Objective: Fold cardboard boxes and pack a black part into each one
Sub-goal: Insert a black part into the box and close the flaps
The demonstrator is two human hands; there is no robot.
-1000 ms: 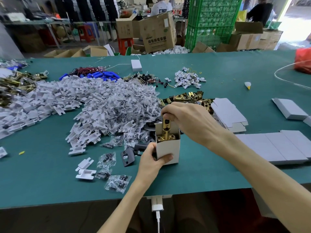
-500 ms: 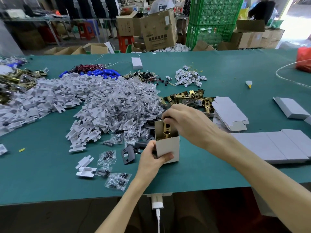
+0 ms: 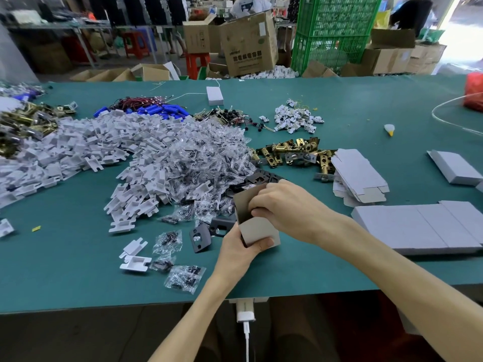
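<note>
Just left of the middle of the bench (image 3: 78, 270), near its front edge, two black plates (image 3: 200, 237) lie loose, in front of the heap of white inserts (image 3: 78, 152). Beside them the left hand (image 3: 241, 253) grips the lower half of the upright cardboard box (image 3: 260, 232), thumb pressed on its front face. A second ago a brass latch stood up out of the box's mouth; now none of it shows, so it has gone down inside. The right hand (image 3: 285, 207), which was lowering that latch, has curled over the mouth and seems to pinch the raised top flap between thumb and fingers; I cannot tell whether anything else is in its grip. That puts this box at the closing step, in my judgement, though whether a black plate is already inside is hidden. Further right lie the brass latches (image 3: 295, 152) and the flat box blanks (image 3: 358, 173).
</note>
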